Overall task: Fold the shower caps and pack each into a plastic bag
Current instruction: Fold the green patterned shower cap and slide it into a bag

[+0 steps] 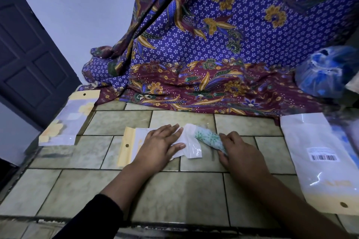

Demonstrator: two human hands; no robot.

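Note:
A small plastic bag (191,146) with a yellow header strip lies flat on the tiled counter in front of me. My left hand (161,146) rests on it with fingers spread and straight, pressing it down. A folded shower cap (208,138), white with a green leaf print, pokes into the bag's open right end. My right hand (236,149) grips the cap's right end, fingers curled round it.
Another bag with a yellow header (71,119) lies at the counter's left edge. A stack of white bags with a barcode label (323,163) sits at the right. A blue plastic bundle (326,72) and draped batik cloth (213,54) fill the back. A dark door (29,48) stands left.

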